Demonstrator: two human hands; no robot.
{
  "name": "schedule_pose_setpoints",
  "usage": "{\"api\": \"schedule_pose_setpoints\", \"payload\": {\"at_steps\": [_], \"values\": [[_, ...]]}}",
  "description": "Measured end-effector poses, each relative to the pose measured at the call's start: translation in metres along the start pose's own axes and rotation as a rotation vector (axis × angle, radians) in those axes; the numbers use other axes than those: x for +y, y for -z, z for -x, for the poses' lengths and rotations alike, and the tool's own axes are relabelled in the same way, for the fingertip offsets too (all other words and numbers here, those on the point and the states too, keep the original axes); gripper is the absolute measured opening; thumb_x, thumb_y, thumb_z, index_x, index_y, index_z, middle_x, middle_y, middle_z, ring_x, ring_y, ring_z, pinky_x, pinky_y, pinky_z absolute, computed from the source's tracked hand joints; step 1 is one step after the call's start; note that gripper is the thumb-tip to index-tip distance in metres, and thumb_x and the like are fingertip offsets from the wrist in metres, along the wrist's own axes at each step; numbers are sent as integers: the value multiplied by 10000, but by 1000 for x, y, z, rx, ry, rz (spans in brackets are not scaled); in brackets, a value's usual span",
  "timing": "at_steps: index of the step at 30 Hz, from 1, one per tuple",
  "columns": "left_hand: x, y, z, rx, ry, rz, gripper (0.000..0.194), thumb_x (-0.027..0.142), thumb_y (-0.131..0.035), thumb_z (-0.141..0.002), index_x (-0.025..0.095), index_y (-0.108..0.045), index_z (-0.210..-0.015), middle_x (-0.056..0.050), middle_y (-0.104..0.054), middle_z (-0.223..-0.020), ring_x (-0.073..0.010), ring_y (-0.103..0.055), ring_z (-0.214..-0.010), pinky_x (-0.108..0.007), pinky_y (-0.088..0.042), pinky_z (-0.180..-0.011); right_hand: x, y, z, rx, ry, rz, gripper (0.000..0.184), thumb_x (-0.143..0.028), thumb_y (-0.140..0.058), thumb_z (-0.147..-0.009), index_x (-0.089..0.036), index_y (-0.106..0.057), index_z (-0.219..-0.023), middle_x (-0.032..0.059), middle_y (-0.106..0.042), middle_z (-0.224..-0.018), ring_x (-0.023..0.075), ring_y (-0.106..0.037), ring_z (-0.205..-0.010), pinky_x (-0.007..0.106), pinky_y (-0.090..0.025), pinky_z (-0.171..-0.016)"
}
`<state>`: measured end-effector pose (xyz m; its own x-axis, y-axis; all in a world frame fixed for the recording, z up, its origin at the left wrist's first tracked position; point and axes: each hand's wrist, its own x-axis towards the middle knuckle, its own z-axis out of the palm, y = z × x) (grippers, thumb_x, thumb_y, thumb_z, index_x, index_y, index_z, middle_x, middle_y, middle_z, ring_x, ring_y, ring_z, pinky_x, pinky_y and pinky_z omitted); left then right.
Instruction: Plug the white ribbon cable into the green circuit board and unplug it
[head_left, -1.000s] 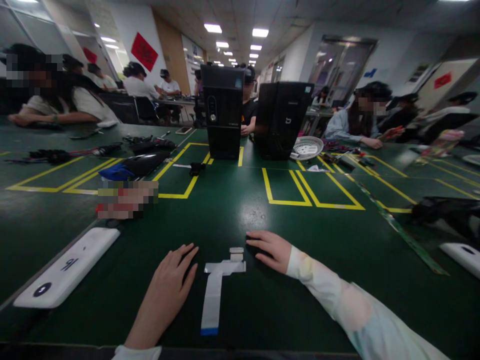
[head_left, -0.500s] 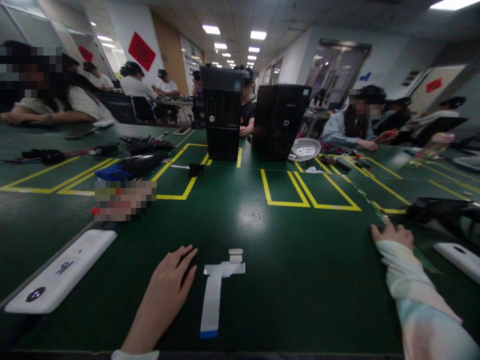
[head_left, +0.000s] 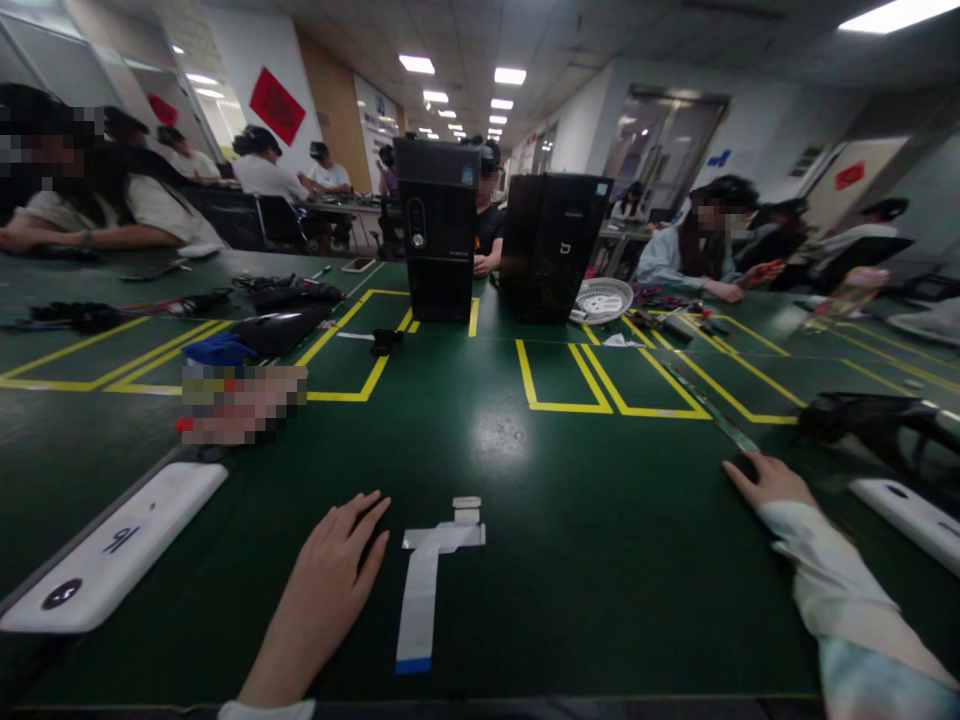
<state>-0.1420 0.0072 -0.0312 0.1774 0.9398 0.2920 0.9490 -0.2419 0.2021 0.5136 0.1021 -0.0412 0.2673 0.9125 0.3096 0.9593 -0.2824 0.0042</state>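
My left hand point(head_left: 334, 565) rests on the green table, palm down with its fingers stretched out, holding nothing. Just to its right lies a flat white ribbon cable point(head_left: 418, 610) with a blue end, a crosswise piece and a small connector at the top; the hand is apart from it. Far to the right, my right hand point(head_left: 772, 482) is closed on a long, narrow green circuit board strip point(head_left: 709, 408). The strip's far part shows beyond the fingers. Its near part is hidden by my hand and sleeve.
Two black computer towers point(head_left: 436, 235) stand mid-table behind yellow tape outlines. White devices point(head_left: 124, 545) lie left and right. A blurred-out item point(head_left: 240, 405), black parts point(head_left: 281, 330) and a white basket point(head_left: 602, 300) lie farther back. Several people sit around.
My right hand has moved from beside the ribbon cable far right to the circuit board strip and closed on it. The strip has shifted slightly left. My left hand stays in place.
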Motion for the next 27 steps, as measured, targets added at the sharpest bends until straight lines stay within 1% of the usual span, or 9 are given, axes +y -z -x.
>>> {"api": "schedule_pose_setpoints", "payload": {"at_steps": [3,6,9,11,14,18,21,25,27], "values": [[1,1,0,-8,5,-3,489,428,-365,-926,184,-557,-1304,-113,-564,-1348,-278,-524,-1241,-510,-385,-1075,-4,6,14,-69,22,-21,594,-481,-445,-829,-36,-597,-1192,244,-641,-1111,328,-645,-982,392,-495,-857],[3,2,0,-23,15,-9,497,433,-357,-927,188,-546,-1317,-112,-560,-1356,-282,-518,-1249,-518,-388,-1070,-10,15,29,-95,99,-107,582,-493,-449,-800,-87,-574,-1198,200,-641,-1135,310,-631,-1039,388,-486,-923],[3,2,0,-37,19,-10,500,430,-351,-929,187,-539,-1324,-113,-558,-1358,-283,-514,-1254,-520,-381,-1074,-16,23,46,-67,186,-242,550,-527,-443,-775,-150,-581,-1151,172,-652,-1134,313,-637,-1037,435,-506,-913],[3,2,0,-40,22,-11,496,428,-352,-930,196,-535,-1328,-108,-549,-1370,-282,-507,-1262,-522,-373,-1080,-21,29,57,-40,218,-298,525,-548,-446,-763,-193,-595,-1120,145,-672,-1110,313,-649,-1018,458,-517,-905],[3,2,0,-40,29,-14,494,430,-353,-931,209,-526,-1337,-103,-535,-1385,-283,-496,-1273,-526,-375,-1076,-29,36,73,-16,242,-351,489,-559,-461,-749,-233,-626,-1072,124,-694,-1079,326,-646,-1036,491,-511,-926],[4,3,0,-43,27,-8,497,432,-355,-930,199,-531,-1332,-110,-535,-1382,-285,-500,-1267,-521,-384,-1071,-39,44,88,-6,254,-429,392,-509,-474,-768,-275,-657,-1024,122,-691,-1108,329,-634,-1063,502,-492,-969],[5,4,0,-33,17,-11,498,428,-356,-928,186,-543,-1321,-122,-546,-1367,-296,-508,-1256,-532,-391,-1062,-43,48,93,-6,307,-485,337,-464,-479,-796,-282,-670,-1006,114,-697,-1099,312,-643,-1051,484,-504,-965],[4,3,0,-21,8,-27,493,418,-355,-930,182,-544,-1319,-124,-551,-1361,-300,-509,-1255,-539,-381,-1066,-49,46,96,6,447,-532,333,-445,-472,-853,-257,-671,-1042,99,-702,-1095,282,-655,-1040,461,-533,-928],[3,2,0,-17,4,-23,487,417,-365,-927,184,-548,-1314,-120,-556,-1356,-292,-514,-1249,-525,-379,-1071,-58,44,97,-3,509,-557,329,-421,-470,-876,-243,-669,-1068,96,-696,-1114,270,-647,-1059,453,-526,-937]]}}
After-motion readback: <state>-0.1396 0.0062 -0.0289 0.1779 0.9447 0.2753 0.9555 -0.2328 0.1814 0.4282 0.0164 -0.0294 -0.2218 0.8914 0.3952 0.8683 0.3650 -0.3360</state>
